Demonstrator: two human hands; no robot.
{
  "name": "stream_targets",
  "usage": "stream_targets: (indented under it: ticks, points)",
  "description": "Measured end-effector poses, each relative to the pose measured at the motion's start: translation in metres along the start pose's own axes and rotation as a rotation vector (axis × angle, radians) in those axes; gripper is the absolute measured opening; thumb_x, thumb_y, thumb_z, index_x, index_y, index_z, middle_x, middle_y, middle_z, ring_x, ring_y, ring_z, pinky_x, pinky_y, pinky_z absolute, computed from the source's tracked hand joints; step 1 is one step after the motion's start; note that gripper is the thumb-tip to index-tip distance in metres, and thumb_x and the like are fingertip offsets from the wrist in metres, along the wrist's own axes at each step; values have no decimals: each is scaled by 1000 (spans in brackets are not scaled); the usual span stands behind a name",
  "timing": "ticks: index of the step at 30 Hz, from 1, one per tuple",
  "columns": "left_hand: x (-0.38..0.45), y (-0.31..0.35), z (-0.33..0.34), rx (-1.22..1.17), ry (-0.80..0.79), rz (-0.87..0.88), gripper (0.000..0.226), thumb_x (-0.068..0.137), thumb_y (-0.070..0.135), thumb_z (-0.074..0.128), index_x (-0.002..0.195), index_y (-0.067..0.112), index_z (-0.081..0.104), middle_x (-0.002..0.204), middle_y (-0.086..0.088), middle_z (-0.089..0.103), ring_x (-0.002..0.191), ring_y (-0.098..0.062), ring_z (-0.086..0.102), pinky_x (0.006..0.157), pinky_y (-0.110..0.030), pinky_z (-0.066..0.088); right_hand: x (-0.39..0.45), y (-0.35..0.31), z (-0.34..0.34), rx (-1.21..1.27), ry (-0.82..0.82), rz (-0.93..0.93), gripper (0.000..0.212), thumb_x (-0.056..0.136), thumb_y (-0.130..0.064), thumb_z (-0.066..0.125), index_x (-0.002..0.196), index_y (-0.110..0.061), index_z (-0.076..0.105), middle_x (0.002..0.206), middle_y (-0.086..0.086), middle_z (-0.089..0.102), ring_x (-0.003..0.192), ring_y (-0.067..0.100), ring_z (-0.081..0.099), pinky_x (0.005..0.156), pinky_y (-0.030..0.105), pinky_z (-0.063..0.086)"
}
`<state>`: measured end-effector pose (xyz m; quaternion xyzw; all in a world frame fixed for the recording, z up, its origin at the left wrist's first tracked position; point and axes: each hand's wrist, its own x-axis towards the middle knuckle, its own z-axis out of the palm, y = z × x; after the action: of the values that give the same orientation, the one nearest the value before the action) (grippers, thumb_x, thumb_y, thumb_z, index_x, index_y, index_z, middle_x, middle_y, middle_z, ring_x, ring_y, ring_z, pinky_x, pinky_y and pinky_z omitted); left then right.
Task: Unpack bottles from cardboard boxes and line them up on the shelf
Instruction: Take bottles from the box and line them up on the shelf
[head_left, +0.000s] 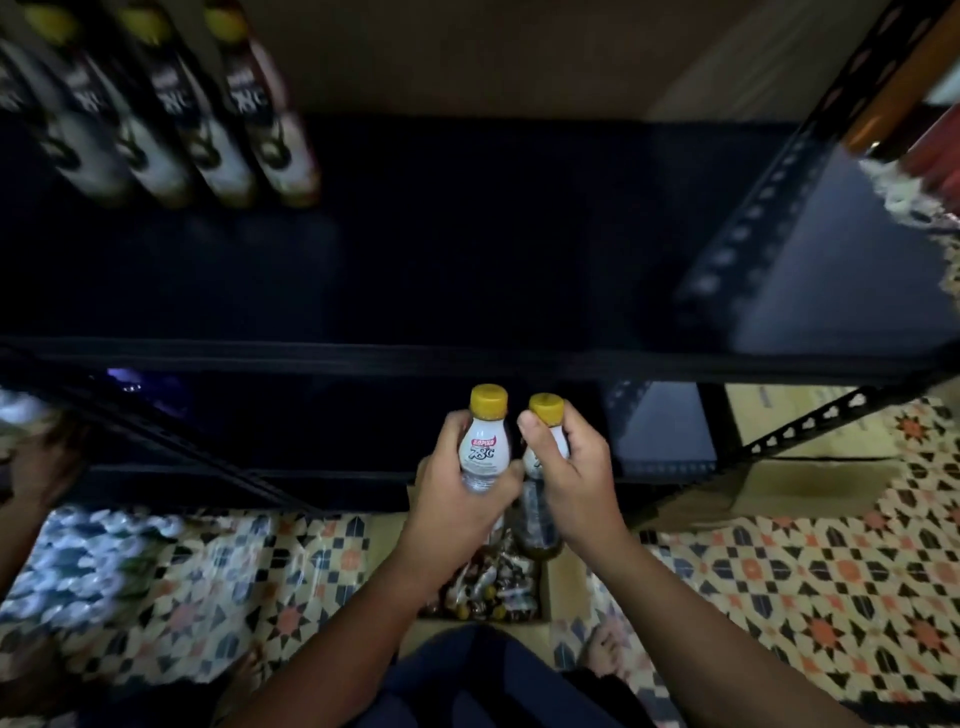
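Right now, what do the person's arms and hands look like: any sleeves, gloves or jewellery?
Both forearms are bare with no sleeve in view. The left hand and right hand wear no gloves, and no ring, watch or bracelet shows. The fingernails look short and unpainted.

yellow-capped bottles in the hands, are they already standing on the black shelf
No, the left hand and right hand each hold a yellow-capped bottle above the cardboard box.
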<state>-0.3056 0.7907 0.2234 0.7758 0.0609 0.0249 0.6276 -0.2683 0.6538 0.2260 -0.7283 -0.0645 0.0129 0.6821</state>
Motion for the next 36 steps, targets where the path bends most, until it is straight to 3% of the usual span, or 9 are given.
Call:
stream_targets:
  ticks: [4, 8, 12, 16, 18, 23, 26, 32, 36]
  points:
    - [10, 51, -11, -67, -24, 126, 36, 84, 14, 80, 105, 30, 55, 78, 8, 66, 66, -8, 62, 58, -28, 52, 12, -49, -3, 17, 66, -126, 25, 94, -45, 61, 81, -25, 57, 69, -8, 55, 65, 10, 51, 62, 39, 45]
    - [29, 91, -22, -125, -1, 250, 35, 77, 30, 74, 107, 28, 57, 84, -2, 67, 73, -24, 66, 65, -42, 57, 33, -90, -5, 31, 119, -265, 29, 92, -43, 63, 82, -16, 60, 70, 0, 59, 65, 13, 55, 62, 36, 47]
    - [56, 117, -31, -122, 30, 342, 34, 77, 29, 74, 104, 29, 54, 79, 5, 66, 68, -13, 64, 61, -35, 56, 65, -113, -4, 58, 155, -343, 33, 91, -40, 64, 86, -7, 63, 75, 9, 64, 70, 20, 61, 68, 34, 51]
    - [82, 123, -32, -138, 61, 314, 37, 74, 29, 78, 103, 25, 56, 79, 2, 66, 70, -15, 64, 63, -41, 55, 91, -115, -4, 97, 163, -357, 36, 92, -37, 64, 87, -2, 63, 74, 9, 66, 69, 23, 63, 70, 34, 50]
    - [91, 122, -30, -155, 55, 278, 40, 73, 32, 77, 106, 22, 57, 80, 3, 67, 72, -12, 65, 64, -37, 55, 98, -113, -2, 145, 168, -345, 36, 93, -33, 63, 88, 2, 63, 72, 6, 66, 68, 18, 62, 69, 30, 49]
    - [99, 120, -28, -171, 53, 299, 34, 78, 19, 76, 106, 21, 57, 81, 0, 68, 73, -15, 68, 66, -37, 56, 106, -115, 0, 224, 166, -326, 39, 92, -38, 64, 89, 1, 63, 72, 18, 63, 67, 23, 60, 66, 36, 50]
    - [108, 124, -30, -172, 46, 352, 36, 79, 20, 77, 107, 21, 55, 81, 1, 68, 73, -17, 68, 63, -38, 56, 114, -123, -1, 152, 168, -380, 37, 92, -40, 64, 86, -3, 63, 71, 14, 64, 66, 25, 61, 64, 41, 50]
    - [138, 119, -29, -156, 40, 406, 43, 80, 34, 78, 111, 22, 51, 85, 3, 69, 75, -18, 69, 65, -40, 56, 137, -118, 1, 8, 185, -489, 39, 92, -39, 62, 86, 0, 60, 73, 10, 65, 66, 26, 63, 62, 38, 51]
    - [165, 115, -30, -179, -37, 388, 46, 85, 33, 76, 121, 25, 49, 92, 8, 68, 84, -15, 68, 72, -40, 56, 159, -110, 0, -30, 220, -519, 36, 93, -35, 61, 90, 1, 59, 75, 5, 64, 64, 16, 62, 60, 32, 51]
